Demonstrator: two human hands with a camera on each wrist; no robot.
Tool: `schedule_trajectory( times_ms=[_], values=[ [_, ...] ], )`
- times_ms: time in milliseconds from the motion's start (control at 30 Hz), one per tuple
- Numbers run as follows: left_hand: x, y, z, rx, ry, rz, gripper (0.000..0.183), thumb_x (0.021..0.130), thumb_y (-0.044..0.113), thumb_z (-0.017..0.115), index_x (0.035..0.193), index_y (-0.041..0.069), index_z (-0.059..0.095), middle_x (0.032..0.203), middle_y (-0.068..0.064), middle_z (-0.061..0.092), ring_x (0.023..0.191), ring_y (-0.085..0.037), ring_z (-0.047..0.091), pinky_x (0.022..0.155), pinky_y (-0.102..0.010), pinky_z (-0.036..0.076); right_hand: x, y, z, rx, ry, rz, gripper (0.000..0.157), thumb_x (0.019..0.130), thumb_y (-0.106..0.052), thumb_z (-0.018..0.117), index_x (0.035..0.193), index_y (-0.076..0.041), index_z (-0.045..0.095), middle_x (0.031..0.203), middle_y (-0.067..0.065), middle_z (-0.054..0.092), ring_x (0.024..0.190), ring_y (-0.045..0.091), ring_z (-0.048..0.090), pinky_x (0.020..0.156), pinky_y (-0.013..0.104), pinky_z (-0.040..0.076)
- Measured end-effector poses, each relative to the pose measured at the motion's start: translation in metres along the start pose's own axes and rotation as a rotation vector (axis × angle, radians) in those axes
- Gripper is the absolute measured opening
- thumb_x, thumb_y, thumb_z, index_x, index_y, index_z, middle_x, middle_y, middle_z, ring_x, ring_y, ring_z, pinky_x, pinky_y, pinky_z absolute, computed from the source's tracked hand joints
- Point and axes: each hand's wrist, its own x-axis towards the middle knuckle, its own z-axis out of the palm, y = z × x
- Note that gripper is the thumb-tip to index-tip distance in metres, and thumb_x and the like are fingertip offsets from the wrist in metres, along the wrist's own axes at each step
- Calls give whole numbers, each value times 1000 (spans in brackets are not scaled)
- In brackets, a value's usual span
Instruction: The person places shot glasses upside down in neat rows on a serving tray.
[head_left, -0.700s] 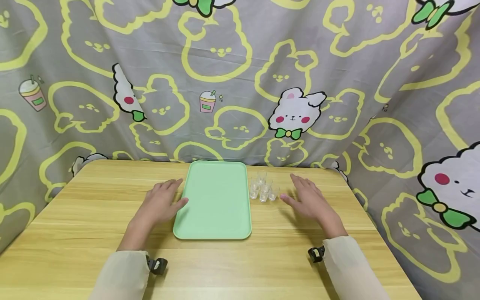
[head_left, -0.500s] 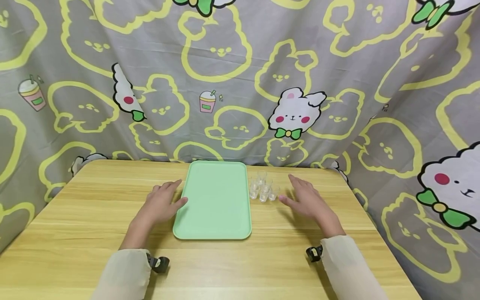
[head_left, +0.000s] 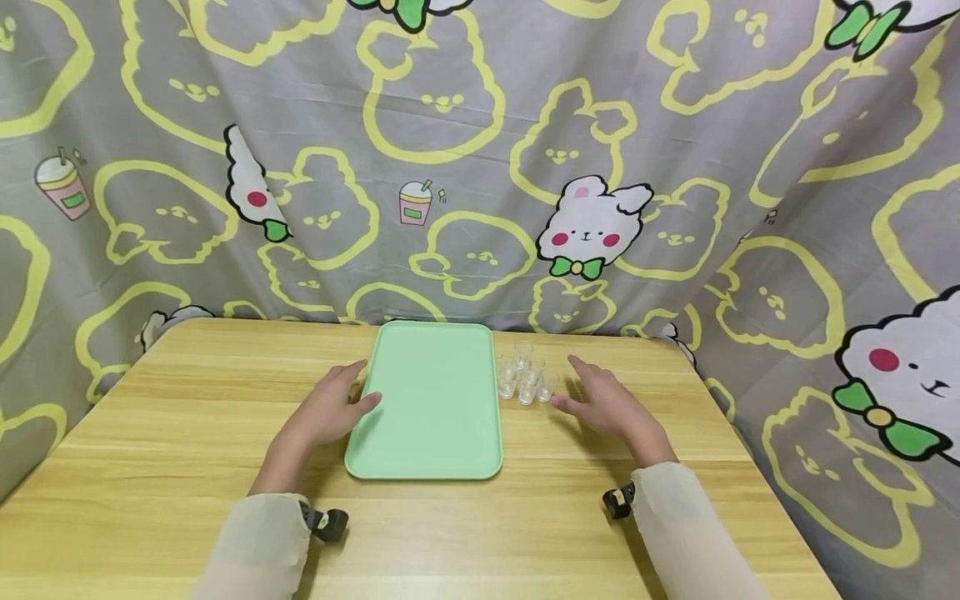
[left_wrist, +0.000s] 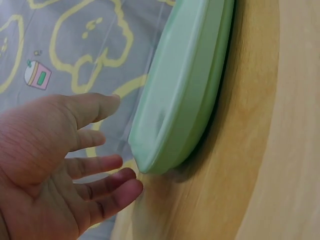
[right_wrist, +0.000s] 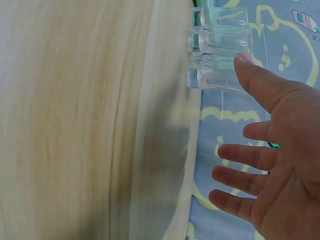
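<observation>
A light green rectangular tray lies flat on the table. My left hand hovers at its left edge, thumb over the rim in the head view. In the left wrist view that hand has its fingers spread beside the tray's raised side and grips nothing. Several small clear shot glasses stand upright in a cluster right of the tray. My right hand is just right of them, fingers extended and holding nothing. In the right wrist view the thumb overlaps the nearest glass.
The wooden table reaches back to a grey curtain with yellow bear outlines, which also hangs along both sides. A small black camera sits on each wrist, the left wrist camera and the right wrist camera.
My right hand has moved a little left, closer to the shot glasses. The left hand has shifted slightly right toward the tray. Tray and glasses stay where they were.
</observation>
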Motion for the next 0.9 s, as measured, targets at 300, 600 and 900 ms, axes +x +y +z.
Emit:
schedule_trajectory(
  times_ms=[300,600,900],
  values=[
    [3,-7,2,-96,-5,-13,65,102,19,64,153,-7,35,134,-31,56,121,-46,57,98,-56,50,9,2,3,33,-26,2,88,98,-40,70,158,6,26,154,30,41,142,47,40,115,59,33],
    [6,-18,4,-186,17,-26,54,99,11,67,146,-7,47,125,-24,63,116,-44,63,81,-40,59,15,1,5,105,-53,39,78,96,-36,74,154,3,38,138,28,58,128,43,55,106,56,45],
    [6,-26,5,-285,63,-42,40,92,5,72,129,-10,64,112,-21,69,94,-28,68,71,-31,59,21,3,10,168,-41,46,58,91,-27,81,135,5,60,122,18,68,113,33,64,99,49,51]
  ],
)
